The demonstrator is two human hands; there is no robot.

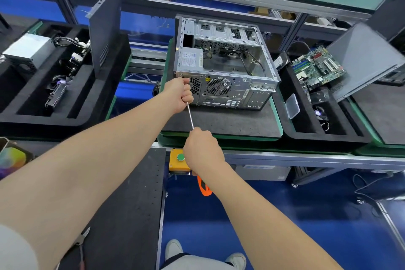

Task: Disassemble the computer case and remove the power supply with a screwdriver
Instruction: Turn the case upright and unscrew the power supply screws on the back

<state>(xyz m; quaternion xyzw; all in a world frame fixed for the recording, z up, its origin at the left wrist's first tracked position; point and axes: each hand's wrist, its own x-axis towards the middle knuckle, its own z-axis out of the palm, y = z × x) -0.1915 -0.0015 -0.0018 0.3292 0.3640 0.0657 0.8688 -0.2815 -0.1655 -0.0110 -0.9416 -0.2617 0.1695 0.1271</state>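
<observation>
An open silver computer case (pixel 228 68) lies on a dark mat, rear panel toward me, side cover off. The grey power supply (pixel 190 59) sits inside at its near left corner. A long screwdriver (pixel 190 116) with a steel shaft and orange handle points at the rear panel's left edge. My left hand (pixel 179 94) is curled round the shaft's far end against the case, hiding the tip. My right hand (pixel 201 151) grips the handle end, whose orange butt shows below my wrist.
A black foam tray (pixel 43 116) at left holds a removed power supply (pixel 28 50), cables and a leaning side panel (pixel 106 28). At right, another tray holds a motherboard (pixel 317 68) and fan. A yellow button box (pixel 178 160) sits on the bench edge; cutters (pixel 82 241) lie near me.
</observation>
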